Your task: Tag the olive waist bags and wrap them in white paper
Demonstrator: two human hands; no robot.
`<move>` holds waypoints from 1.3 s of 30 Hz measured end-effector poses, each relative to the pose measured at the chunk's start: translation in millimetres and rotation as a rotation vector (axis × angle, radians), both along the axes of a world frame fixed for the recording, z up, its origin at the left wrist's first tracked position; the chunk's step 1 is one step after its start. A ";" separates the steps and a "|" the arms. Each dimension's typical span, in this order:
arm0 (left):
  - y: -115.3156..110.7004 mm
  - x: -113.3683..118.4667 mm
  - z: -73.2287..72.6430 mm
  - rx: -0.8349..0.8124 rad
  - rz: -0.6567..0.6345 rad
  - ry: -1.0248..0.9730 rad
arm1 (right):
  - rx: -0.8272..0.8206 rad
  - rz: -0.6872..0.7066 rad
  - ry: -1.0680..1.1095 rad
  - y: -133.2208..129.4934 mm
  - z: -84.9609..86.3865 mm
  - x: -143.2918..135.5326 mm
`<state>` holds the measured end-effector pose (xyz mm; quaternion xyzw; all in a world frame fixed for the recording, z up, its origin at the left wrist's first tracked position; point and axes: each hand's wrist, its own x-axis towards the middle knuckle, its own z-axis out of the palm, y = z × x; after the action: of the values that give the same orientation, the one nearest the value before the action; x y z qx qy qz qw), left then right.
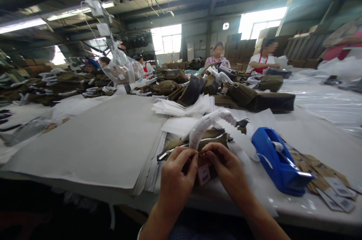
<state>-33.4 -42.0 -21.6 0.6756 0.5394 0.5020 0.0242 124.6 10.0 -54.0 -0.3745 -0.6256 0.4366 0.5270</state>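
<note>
With the bag [214, 133] at 5 o'clock, I have left hand [179, 162] and right hand [226, 161] pinched on a thin cord [200, 153] above the tag [204, 175], which may slip if either pinch slackens.

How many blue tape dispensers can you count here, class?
1: the blue tape dispenser, right of the right hand, beside the brown tags. Others may be hidden behind the bags.
</note>
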 end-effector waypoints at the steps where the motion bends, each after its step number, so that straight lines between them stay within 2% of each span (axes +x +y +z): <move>1: 0.2 -0.2 -0.4 0.002 0.008 0.013 | -0.005 0.002 0.007 -0.2 -0.2 -0.4; 27: 0.7 -5.6 1.3 -0.019 -0.027 0.083 | 0.088 -0.003 -0.143 -2.3 7.4 2.6; 32: 0.2 -5.7 -0.4 -0.037 -0.035 0.076 | 0.146 -0.030 -0.212 -0.9 7.7 2.4; 39: 0.7 -4.8 -1.1 -0.093 -0.060 0.043 | 0.324 -0.089 -0.286 0.1 7.3 5.0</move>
<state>-38.1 -41.3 -22.6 0.7002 0.5421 0.4608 0.0589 129.5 10.1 -46.8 -0.3704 -0.7387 0.2493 0.5049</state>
